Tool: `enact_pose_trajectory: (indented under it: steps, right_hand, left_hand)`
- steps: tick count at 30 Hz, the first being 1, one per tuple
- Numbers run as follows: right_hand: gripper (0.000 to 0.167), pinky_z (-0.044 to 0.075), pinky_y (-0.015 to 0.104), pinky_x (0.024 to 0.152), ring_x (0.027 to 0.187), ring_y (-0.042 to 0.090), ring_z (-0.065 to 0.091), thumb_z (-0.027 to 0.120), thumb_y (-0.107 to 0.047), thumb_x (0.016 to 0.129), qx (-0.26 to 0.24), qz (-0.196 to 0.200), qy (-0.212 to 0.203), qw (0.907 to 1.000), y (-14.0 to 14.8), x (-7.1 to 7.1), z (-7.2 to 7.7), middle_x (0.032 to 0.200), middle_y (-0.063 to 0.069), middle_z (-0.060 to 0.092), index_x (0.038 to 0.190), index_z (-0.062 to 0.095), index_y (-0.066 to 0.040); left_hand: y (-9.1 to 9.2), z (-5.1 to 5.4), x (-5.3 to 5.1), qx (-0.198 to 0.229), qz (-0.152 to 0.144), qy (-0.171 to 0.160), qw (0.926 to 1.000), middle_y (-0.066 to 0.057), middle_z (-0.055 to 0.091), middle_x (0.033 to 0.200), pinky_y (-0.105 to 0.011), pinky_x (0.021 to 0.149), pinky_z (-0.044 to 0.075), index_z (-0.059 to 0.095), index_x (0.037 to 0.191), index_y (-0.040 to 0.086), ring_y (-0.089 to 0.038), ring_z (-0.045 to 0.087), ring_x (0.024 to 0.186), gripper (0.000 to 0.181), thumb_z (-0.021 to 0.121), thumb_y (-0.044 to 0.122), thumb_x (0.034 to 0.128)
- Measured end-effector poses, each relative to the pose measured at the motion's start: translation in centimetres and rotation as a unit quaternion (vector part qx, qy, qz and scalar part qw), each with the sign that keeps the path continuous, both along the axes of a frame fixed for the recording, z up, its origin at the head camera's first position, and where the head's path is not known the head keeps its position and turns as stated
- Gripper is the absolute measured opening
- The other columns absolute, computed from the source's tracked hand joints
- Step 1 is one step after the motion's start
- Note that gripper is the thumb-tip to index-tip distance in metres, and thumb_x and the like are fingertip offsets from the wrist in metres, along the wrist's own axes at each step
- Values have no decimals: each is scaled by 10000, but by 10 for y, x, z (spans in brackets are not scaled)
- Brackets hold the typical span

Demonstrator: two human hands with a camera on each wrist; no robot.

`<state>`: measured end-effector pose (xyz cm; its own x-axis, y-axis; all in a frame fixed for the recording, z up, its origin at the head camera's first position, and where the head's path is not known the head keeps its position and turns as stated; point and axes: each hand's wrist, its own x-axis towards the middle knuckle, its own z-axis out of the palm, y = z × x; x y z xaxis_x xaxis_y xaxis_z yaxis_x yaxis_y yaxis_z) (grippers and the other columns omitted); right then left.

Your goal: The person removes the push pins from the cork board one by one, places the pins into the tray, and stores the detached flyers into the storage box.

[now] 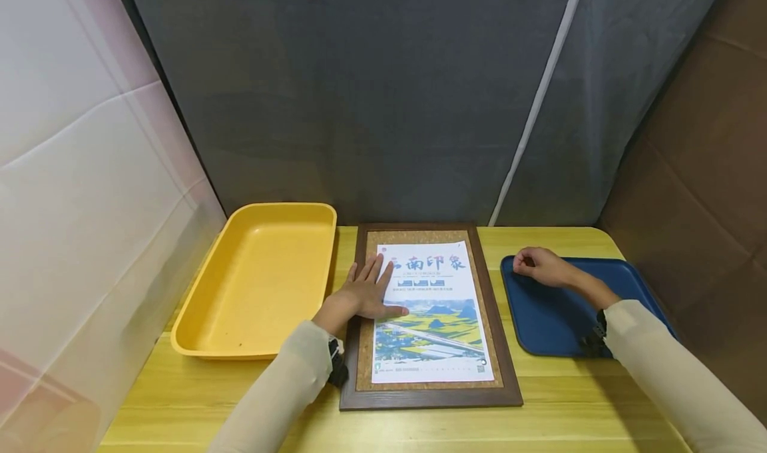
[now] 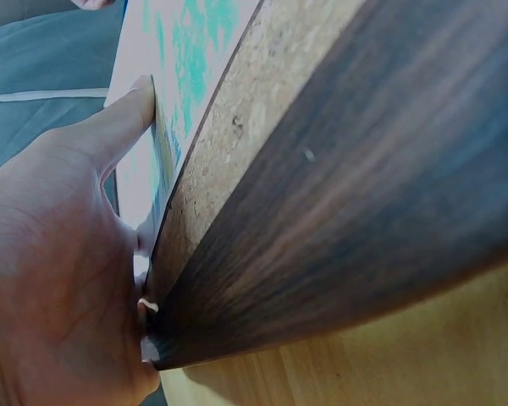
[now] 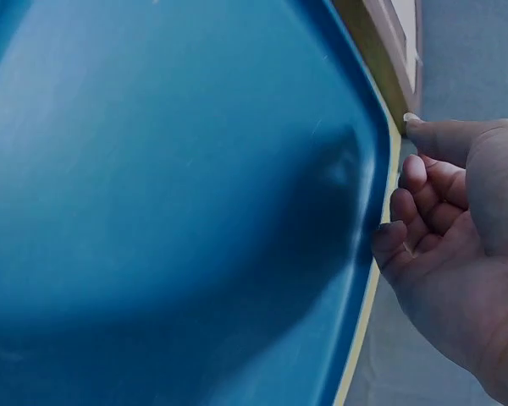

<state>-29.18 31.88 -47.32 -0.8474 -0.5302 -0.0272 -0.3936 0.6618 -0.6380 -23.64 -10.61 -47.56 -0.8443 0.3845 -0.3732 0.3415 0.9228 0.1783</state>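
Observation:
A printed poster (image 1: 429,336) with large Chinese characters and a landscape picture lies on a cork board (image 1: 433,234) with a dark brown wooden frame (image 1: 505,346). With fingers spread, my left hand (image 1: 361,293) rests on the poster's left side, and its thumb reaches toward the picture. In the left wrist view that hand (image 2: 63,228) lies along the frame and cork. Over the far left part of a blue tray (image 1: 557,320) is my right hand (image 1: 544,266), fingers curled and thumb near the index finger. No object shows in the right hand (image 3: 466,194).
A deep yellow tray (image 1: 257,273) stands left of the board on the wooden table (image 1: 569,400). Behind the table hangs a dark grey curtain (image 1: 359,106), with a white sheet (image 1: 90,206) at the left and a brown one (image 1: 707,173) at the right.

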Motion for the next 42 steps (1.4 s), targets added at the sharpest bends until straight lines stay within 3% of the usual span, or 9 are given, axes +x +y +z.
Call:
enact_pose_trajectory:
  steps: [13,22,29,36,42]
  right_hand:
    - [132,473,277,723,787,128,546,583,-37,1076,218,-167,-252,9993,18,1,-12,918,79,667,1003,682,11]
    - [125,464,285,715,778,130,537,596,-58,1075,275,-260,-279,9989,18,0,-18,908,54,659,1008,687,-4]
    - [130,463,284,702,756,128,537,598,-39,1064,244,-339,-182,9990,18,1,-19,881,68,660,985,691,7]
    - [115,461,293,711,759,138,532,628,-71,1061,342,-416,-169,9984,19,1,-23,878,36,646,980,685,-13]
    - [97,460,274,692,765,139,552,626,-45,1052,143,-518,-220,9983,21,4,-21,889,61,663,989,683,1]
  left_hand:
    - [-1,1,-1,8,-12,-49,10000,-136,-141,1772,-611,1289,-66,-15,1716,140,-324,-103,1642,1133,510,789,950]
    - [-2,-12,-8,-50,73,-157,9998,-96,-212,1757,-594,1278,-128,-88,1706,168,-292,-176,1628,1157,504,801,940]
    - [-1,-1,-2,17,33,-86,10000,-133,-141,1773,-607,1288,-78,-14,1717,137,-324,-111,1642,1133,526,775,951]
    - [-2,-1,-1,90,40,-111,9999,-143,-133,1774,-609,1287,-78,-9,1716,119,-329,-105,1643,1143,510,789,948]
    - [0,2,1,64,39,-117,9999,-131,-146,1772,-606,1287,-81,-20,1716,138,-321,-113,1642,1128,516,775,955]
